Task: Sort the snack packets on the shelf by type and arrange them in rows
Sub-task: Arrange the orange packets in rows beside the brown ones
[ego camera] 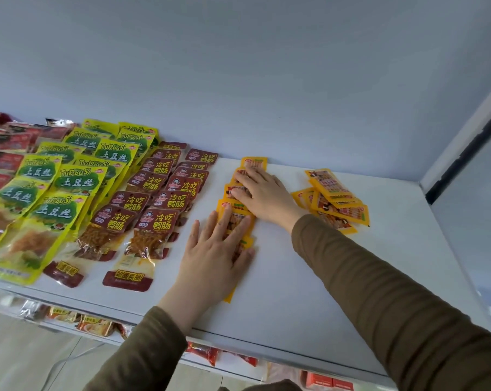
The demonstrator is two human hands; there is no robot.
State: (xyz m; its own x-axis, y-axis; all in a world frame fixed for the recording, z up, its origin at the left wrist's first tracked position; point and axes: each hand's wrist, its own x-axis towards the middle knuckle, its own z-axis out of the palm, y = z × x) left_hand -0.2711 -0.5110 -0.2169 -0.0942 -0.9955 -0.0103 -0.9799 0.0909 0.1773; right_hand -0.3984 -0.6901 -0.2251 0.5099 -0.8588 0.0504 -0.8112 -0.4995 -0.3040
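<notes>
A row of small orange-yellow snack packets (255, 162) runs front to back in the middle of the white shelf (309, 272). My left hand (214, 255) lies flat, fingers straight, on the near packets of that row. My right hand (262, 194) presses flat on the far packets. A loose pile of the same orange-yellow packets (337, 198) lies to the right. Left of the row stand two rows of dark red packets (159, 198), then rows of green-yellow packets (69, 179). Red packets (4, 148) fill the far left.
A blue-grey back wall (267, 80) closes the shelf behind. A side panel (464, 142) bounds it on the right. Bare shelf surface lies between the row and the pile. A lower shelf (92, 324) holds more packets beneath the front edge.
</notes>
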